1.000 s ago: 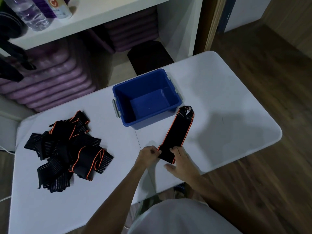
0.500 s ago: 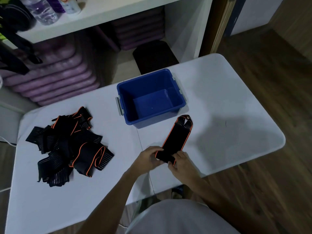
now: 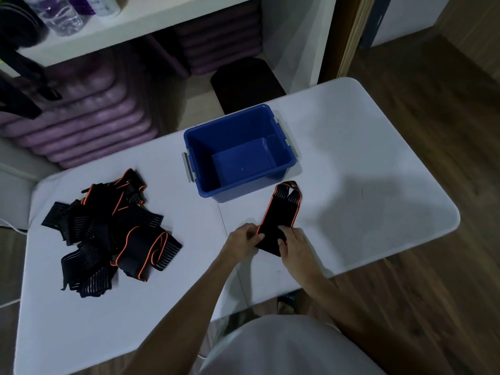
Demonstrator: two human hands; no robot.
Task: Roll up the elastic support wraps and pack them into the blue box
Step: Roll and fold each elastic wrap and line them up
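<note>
A black elastic wrap with orange edging lies flat on the white table, stretching from my hands toward the blue box. Its near end is rolled over into a small fold. My left hand pinches the left side of that rolled end, and my right hand presses on its right side. The box stands open and empty just beyond the wrap's far looped end. A loose pile of several more black and orange wraps sits on the left of the table.
Behind the table stands a white shelf with plastic bottles on top and stacked purple mats below. A dark stool sits behind the box. Wooden floor lies to the right.
The flat wrap's near end has been rolled up toward the box, so the flat stretch is shorter. Both hands have moved forward with the roll.
</note>
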